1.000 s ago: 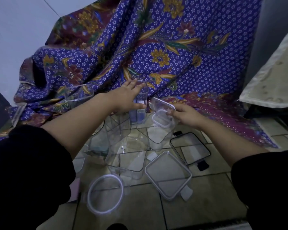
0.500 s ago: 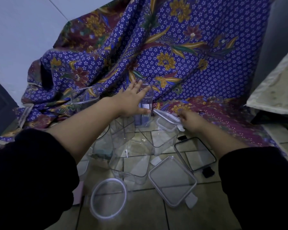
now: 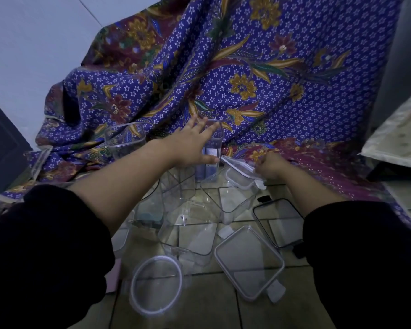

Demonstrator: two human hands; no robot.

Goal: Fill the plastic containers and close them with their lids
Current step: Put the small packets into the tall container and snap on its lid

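Oddly, no legible writing — left hand (image 3: 192, 148) over label-bearing tall container (image 3: 211, 150).

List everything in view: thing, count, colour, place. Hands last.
Clear plastic containers: several, exact count unclear, transparent, clustered on the floor centre.
Square clear lid with grey rim: one, floor, near right.
Square lid with black rim: one, floor, right.
Round clear lid: one, floor, near centre.
Small clear lid: one, held over a container.
Floral batik cloth: one, blue, draped behind.
Tiled floor: beige.
Left hand: open, reaching to the rear tall container.
Right hand: gripping the small lid.
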